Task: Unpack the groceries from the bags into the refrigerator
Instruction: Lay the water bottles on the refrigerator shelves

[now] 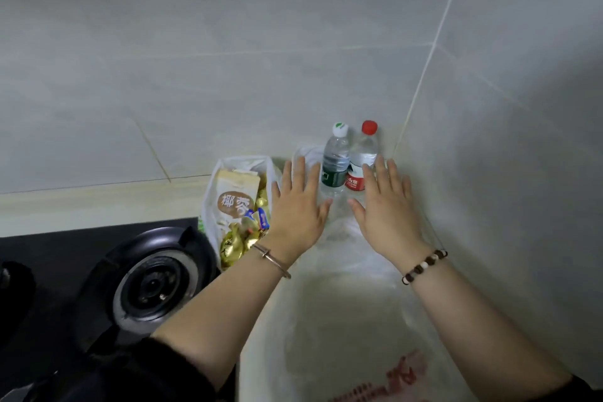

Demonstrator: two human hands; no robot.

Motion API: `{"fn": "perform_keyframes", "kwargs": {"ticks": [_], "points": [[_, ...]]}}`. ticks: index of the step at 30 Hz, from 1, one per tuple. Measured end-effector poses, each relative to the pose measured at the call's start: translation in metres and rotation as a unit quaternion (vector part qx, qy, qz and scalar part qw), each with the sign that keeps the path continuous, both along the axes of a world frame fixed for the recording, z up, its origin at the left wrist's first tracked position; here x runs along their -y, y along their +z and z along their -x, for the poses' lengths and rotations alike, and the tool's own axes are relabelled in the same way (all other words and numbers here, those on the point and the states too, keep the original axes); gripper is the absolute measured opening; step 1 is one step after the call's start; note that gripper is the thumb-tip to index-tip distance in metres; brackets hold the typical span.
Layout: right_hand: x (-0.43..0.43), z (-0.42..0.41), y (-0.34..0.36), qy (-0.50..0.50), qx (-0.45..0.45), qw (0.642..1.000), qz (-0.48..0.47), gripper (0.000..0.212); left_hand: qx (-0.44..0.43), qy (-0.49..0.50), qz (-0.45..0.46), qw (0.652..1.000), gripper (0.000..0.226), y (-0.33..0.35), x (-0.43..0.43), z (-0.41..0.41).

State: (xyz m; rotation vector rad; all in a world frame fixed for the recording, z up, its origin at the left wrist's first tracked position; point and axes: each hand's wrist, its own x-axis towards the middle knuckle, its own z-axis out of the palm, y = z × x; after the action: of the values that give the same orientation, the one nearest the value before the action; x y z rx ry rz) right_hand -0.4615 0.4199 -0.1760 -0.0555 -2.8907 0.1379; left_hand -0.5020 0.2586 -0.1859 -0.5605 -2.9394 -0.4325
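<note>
Only the head view to go on. Both water bottles are standing upright, touching each other, right in the corner where the counter (98,202) meets the tiled wall (228,59): the green-label bottle (333,161) and the red-cap bottle (364,153). They sit on crumpled clear plastic. My left hand (297,206) and right hand (388,215) are flat with fingers spread, one on each side of the pair and holding nothing. The right fingertips overlap the red label, but I can't tell if they touch. I reckon the bottles look full, so fairly heavy, with thin walls that dent and smooth sides that slip. I'd wrap around the label band, one per hand. Count: two bottles, one snack bag (213,206) to the left, one tan packet (236,196) in it, and gold-wrapped sweets (231,246) I can't count properly. One stove burner (153,284). No fridge in sight.
</note>
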Motion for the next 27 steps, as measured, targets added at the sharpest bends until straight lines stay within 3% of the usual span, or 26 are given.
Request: {"fn": "perform_keyframes", "kwargs": {"ticks": [3,6,10,14,18,23,27], "points": [[-0.024,0.041,-0.003,-0.002,0.001,0.998,0.061,0.066,0.021,-0.042,-0.1,0.994,0.068,-0.006,-0.023,0.033],[-0.04,0.083,-0.006,-0.004,-0.013,0.98,0.197,0.073,0.151,-0.017,-0.257,0.954,0.071,-0.004,-0.04,0.058],[-0.057,0.125,-0.004,-0.008,-0.002,0.943,0.333,0.074,0.18,0.031,-0.31,0.933,0.079,-0.001,-0.053,0.097],[-0.063,0.153,-0.002,0.022,0.031,0.921,0.387,0.07,0.164,0.009,-0.294,0.941,0.081,0.007,-0.066,0.126],[-0.073,0.165,-0.014,0.033,0.017,0.931,0.363,0.061,0.166,0.003,-0.267,0.949,0.08,0.003,-0.078,0.136],[-0.078,0.158,-0.026,0.043,0.043,0.906,0.419,0.027,0.131,0.034,-0.271,0.953,0.04,-0.006,-0.076,0.136],[-0.073,0.148,-0.034,0.059,0.09,0.892,0.44,0.042,0.115,0.047,-0.268,0.955,0.04,-0.013,-0.069,0.136]]}}
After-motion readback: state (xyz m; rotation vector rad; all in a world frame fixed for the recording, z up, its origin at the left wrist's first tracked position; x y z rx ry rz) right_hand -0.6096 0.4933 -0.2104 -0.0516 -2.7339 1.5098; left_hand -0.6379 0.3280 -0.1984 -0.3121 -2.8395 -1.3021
